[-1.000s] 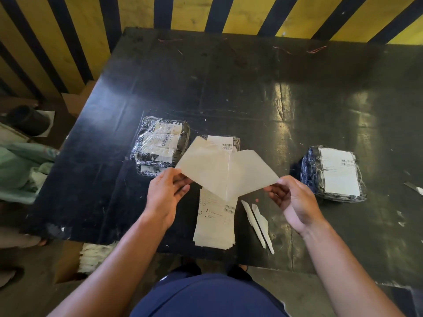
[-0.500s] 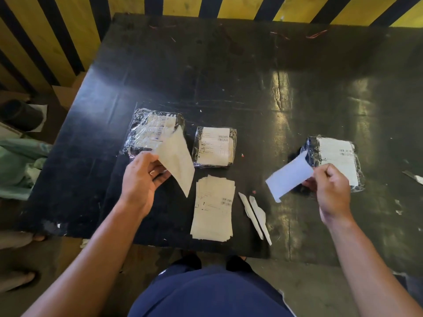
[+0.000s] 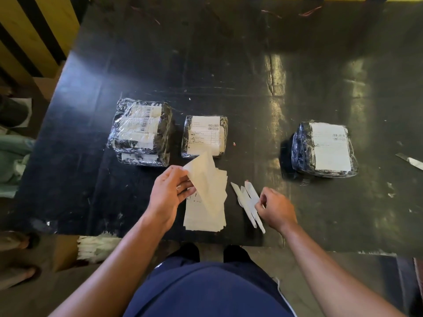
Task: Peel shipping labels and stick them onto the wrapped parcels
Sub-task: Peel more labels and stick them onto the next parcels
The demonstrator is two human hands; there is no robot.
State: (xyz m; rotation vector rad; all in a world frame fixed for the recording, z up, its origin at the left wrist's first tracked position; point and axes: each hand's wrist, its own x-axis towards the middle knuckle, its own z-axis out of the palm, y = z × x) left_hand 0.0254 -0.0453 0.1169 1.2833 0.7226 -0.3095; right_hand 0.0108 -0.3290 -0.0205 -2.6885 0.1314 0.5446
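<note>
Three plastic-wrapped dark parcels lie on the black table (image 3: 229, 65): a stacked pair at the left (image 3: 142, 133), a small one in the middle (image 3: 204, 136) and one at the right (image 3: 325, 149), each with a white label on top. A stack of label sheets (image 3: 206, 216) lies near the front edge. My left hand (image 3: 170, 191) holds a cream backing sheet (image 3: 203, 177) up over that stack. My right hand (image 3: 274, 209) rests at three narrow paper strips (image 3: 248, 200), its thumb and forefinger pinched on one of them.
A metal blade (image 3: 409, 160) lies at the table's right edge. Below the front left corner stands a cardboard box with white material (image 3: 96, 247). Another person's feet (image 3: 18, 274) show at the far left. A yellow-and-black striped wall runs behind.
My right hand came back from the right parcel to the strips, where three lie instead of two. My left hand carried the backing sheet rightward over the label stack.
</note>
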